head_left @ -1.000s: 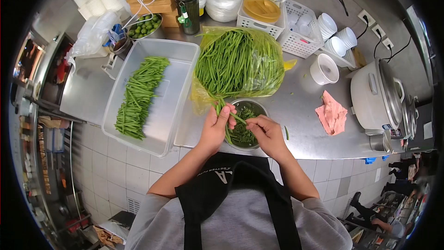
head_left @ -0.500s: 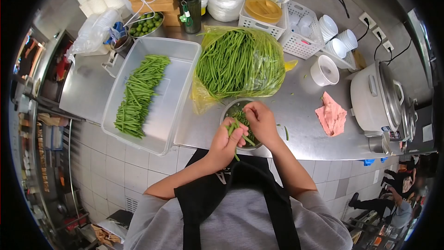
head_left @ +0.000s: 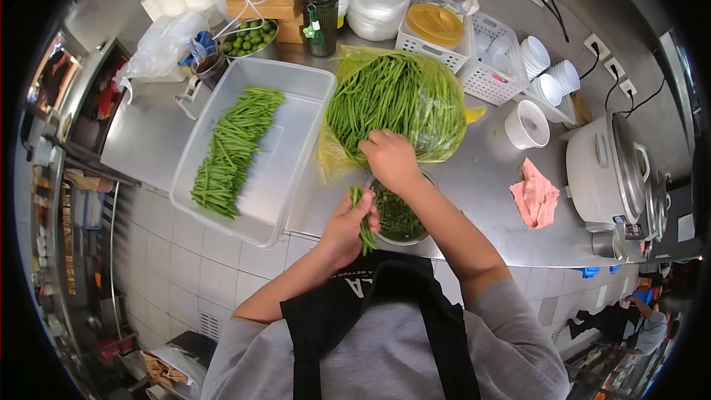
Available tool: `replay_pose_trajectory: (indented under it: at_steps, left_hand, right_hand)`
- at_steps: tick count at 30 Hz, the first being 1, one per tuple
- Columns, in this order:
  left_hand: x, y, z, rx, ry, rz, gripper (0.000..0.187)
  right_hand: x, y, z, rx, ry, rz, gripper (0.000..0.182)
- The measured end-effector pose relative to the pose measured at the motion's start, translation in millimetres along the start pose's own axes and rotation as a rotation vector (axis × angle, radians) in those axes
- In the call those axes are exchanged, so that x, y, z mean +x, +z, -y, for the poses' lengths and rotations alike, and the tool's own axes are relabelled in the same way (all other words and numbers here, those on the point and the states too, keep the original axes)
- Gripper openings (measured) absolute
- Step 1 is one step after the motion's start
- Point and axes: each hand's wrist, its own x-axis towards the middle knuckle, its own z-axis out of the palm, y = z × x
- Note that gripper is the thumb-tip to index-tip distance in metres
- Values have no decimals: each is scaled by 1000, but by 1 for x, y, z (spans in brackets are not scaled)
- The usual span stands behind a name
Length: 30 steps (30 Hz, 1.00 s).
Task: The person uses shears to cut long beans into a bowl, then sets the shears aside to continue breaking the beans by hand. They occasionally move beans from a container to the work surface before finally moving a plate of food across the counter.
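My left hand (head_left: 346,226) is closed around a small bunch of green beans (head_left: 364,231), just left of a round metal bowl. Small green bits and trimmings (head_left: 398,215) lie in that bowl (head_left: 422,237). My right hand (head_left: 390,159) reaches over the bowl to the near edge of a yellow plastic bag (head_left: 444,130) full of long green beans (head_left: 378,96). Its fingers are curled against the beans, and the fingertips are hidden. To the left, a clear plastic tub (head_left: 296,122) holds a neat row of green beans (head_left: 237,150).
A pink cloth (head_left: 535,194), a white tub (head_left: 527,124) and a large lidded cooker (head_left: 603,167) stand to the right. White baskets (head_left: 492,81), a dark tumbler (head_left: 321,26) and a bowl of small green fruit (head_left: 253,37) line the back. A person (head_left: 629,326) is at far right.
My right hand has moved up from over the metal bowl to the beans in the yellow bag. My left hand has shifted slightly left and down, still holding its bunch.
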Motion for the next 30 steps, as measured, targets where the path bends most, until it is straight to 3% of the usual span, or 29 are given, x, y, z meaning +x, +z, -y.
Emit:
replay_pose_trajectory:
  at_steps: [3,7,9,13,14,17,21,24,27,30]
  left_hand:
    - [6,-4,-8,186,217,-99,21]
    - [13,2,-21,331,285,-63,24]
    - [20,0,-15,671,449,3,25]
    - [17,11,-12,1129,759,67,22]
    - [13,16,-13,1098,672,72,24]
    - [15,19,-10,1144,739,127,23]
    - [18,18,-5,1203,654,165,24]
    - [20,17,-3,1176,669,188,24]
    - [21,14,-1,1170,669,207,24]
    - [20,13,1,1156,641,216,25]
  right_hand:
    - [-8,-36,13,147,57,-182,10]
    - [-31,-70,29,562,258,-300,10]
    - [-43,-81,35,799,456,-272,10]
    - [-61,-84,33,932,597,-338,6]
    - [-65,-83,31,927,614,-337,6]
    - [-74,-80,29,961,663,-340,6]
    - [-82,-74,27,1128,789,-330,10]
    - [-73,-91,28,583,458,-386,17]
    - [-79,-97,19,144,118,-243,24]
    - [-87,-91,15,130,112,-225,25]
